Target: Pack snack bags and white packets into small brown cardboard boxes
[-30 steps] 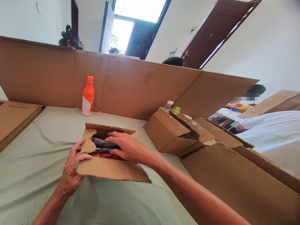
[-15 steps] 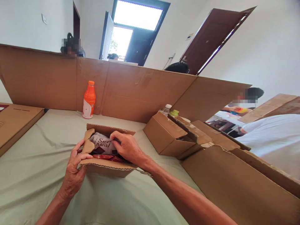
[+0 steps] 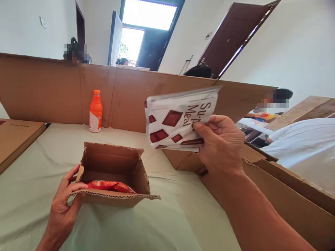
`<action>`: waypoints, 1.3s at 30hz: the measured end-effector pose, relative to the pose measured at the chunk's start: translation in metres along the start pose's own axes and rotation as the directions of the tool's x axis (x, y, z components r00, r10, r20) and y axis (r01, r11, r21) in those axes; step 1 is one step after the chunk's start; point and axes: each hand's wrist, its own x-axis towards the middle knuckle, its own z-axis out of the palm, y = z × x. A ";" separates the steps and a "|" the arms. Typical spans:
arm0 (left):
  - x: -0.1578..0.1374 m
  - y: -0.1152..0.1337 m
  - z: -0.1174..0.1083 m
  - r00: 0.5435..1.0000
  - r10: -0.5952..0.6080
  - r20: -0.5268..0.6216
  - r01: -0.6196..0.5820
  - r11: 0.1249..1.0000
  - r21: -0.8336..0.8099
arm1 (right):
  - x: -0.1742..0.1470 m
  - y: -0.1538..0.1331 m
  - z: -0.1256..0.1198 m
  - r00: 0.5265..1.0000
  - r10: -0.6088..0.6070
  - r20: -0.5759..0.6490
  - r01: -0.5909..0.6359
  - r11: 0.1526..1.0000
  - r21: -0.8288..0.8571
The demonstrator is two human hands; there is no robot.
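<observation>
My right hand (image 3: 220,143) is closed on a white food pouch (image 3: 170,120) with dark red diamond shapes and the printed word "Meal". It holds the pouch up in the air, right of and above a small open cardboard box (image 3: 112,155). My left hand (image 3: 65,198) grips the left front edge of that box, fingers at the rim and thumb on the outside. Inside, along the box's front wall, lies a red patterned packet (image 3: 112,185).
An orange bottle (image 3: 96,111) stands behind the box, before a long cardboard screen (image 3: 39,89). More cardboard boxes (image 3: 261,188) stand at the right; a flat carton (image 3: 21,139) lies at the left. Several people are beyond the screen and at the right.
My right hand has lifted the pouch out of the box, up and to the right. The red packet stays inside. My left hand still holds the box, which sits slightly farther left in view.
</observation>
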 end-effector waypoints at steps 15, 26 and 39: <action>-0.008 0.010 -0.006 1.000 0.012 0.005 -0.012 0.998 0.060 | 0.034 0.044 0.134 0.907 0.185 0.379 -0.086 0.961 -0.264; -0.006 0.016 -0.005 0.999 0.039 0.010 -0.039 0.999 -0.022 | -0.022 -0.108 0.093 0.480 -0.121 0.869 0.034 0.992 0.119; -0.023 0.025 -0.008 0.996 0.091 -0.025 -0.088 0.992 0.092 | -0.081 -0.120 0.141 0.163 0.140 0.977 0.486 0.850 -0.203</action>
